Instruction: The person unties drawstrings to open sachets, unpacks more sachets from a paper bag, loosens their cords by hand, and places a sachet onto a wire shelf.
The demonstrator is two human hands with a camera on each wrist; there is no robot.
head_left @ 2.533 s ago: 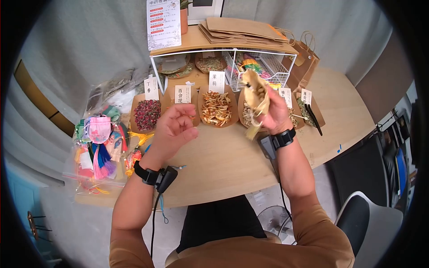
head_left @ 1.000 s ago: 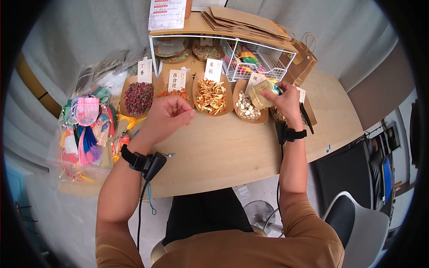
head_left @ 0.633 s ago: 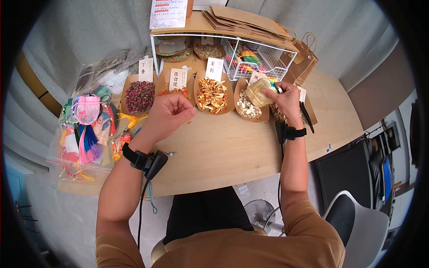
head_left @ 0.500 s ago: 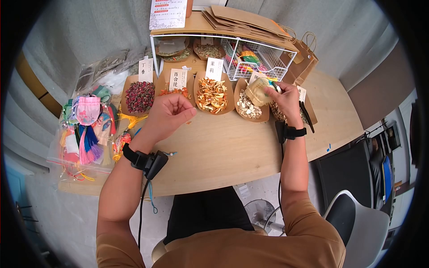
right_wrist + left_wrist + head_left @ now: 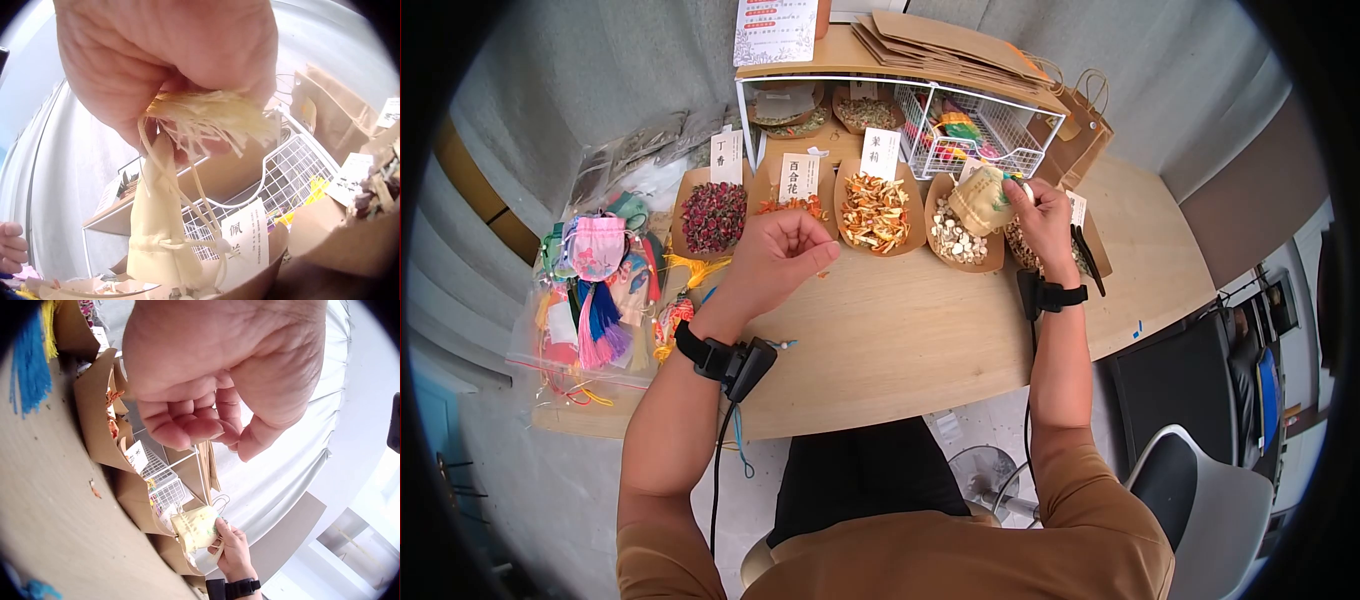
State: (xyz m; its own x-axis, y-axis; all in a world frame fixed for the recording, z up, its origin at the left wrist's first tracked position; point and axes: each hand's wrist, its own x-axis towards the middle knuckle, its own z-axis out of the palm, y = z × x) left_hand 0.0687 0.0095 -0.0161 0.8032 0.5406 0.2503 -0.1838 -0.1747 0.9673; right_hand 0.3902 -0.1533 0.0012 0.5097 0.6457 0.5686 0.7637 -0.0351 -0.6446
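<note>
My right hand pinches a pale yellow drawstring pouch by its bottom end, together with its tassel. In the right wrist view the pouch hangs mouth down, its cords dangling beside it. Its mouth is close over a brown paper tray holding white dried pieces, a few of which show right below the mouth. My left hand hovers in front of the tray of orange petals, fingers loosely curled and holding nothing. In the left wrist view, a gap shows between thumb and fingertips.
Trays of dark red buds and orange-white strips stand in the row with label cards. A bag of colourful tasselled pouches lies at left. Behind are a white-framed shelf and wire basket. Black tongs lie at right.
The pouch has gone from mouth up in my right hand to tipped over the white-piece tray, and most recently hangs more steeply. My left hand has barely moved over the last second.
</note>
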